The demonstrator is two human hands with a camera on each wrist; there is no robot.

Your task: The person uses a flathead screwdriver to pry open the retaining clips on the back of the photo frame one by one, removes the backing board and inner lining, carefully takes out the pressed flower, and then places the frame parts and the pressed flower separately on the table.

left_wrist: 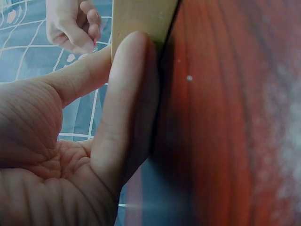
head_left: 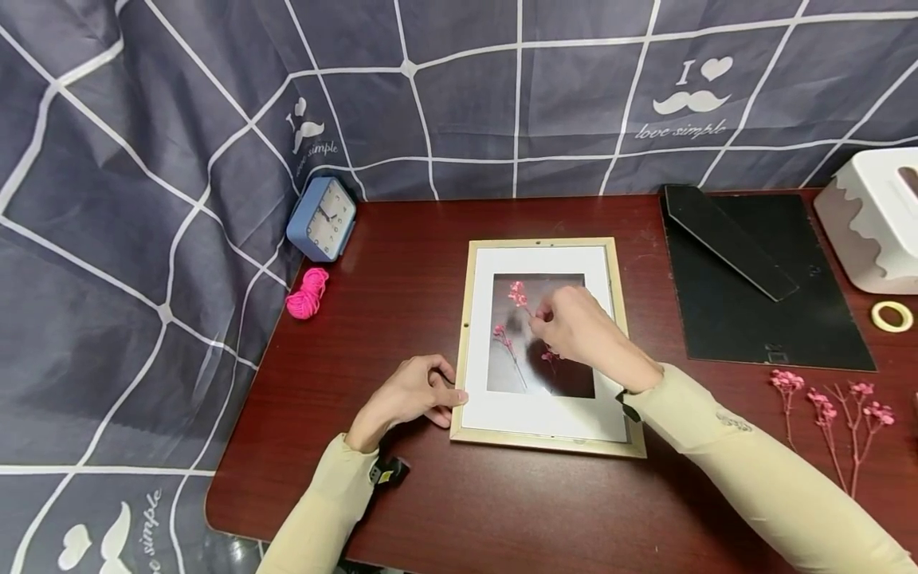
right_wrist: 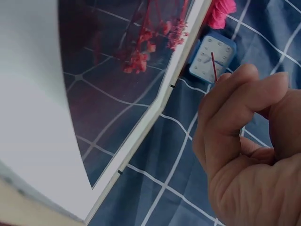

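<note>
A light wooden picture frame (head_left: pixel 463 343) with a white mat lies on the table. Inside its dark window are a pink flower sprig (head_left: pixel 505 341) at the left, another pink bloom (head_left: pixel 518 293) above it, and a third partly under the right hand. Over the window, my right hand (head_left: pixel 577 327) pinches a thin red stem (right_wrist: pixel 214 66) between thumb and fingertips; I cannot tell which bloom it joins. My left hand (head_left: pixel 410 395) rests at the frame's left side, fingertips touching the rim and its outer face, as the left wrist view shows.
Right of the frame lies a black backing board (head_left: pixel 767 295) with a stand. More pink sprigs (head_left: pixel 846 414), a tape roll (head_left: pixel 892 316) and a white-topped box (head_left: pixel 871 215) stand at the right. A blue clock (head_left: pixel 323 219) and pink yarn (head_left: pixel 307 293) are at the left by the curtain.
</note>
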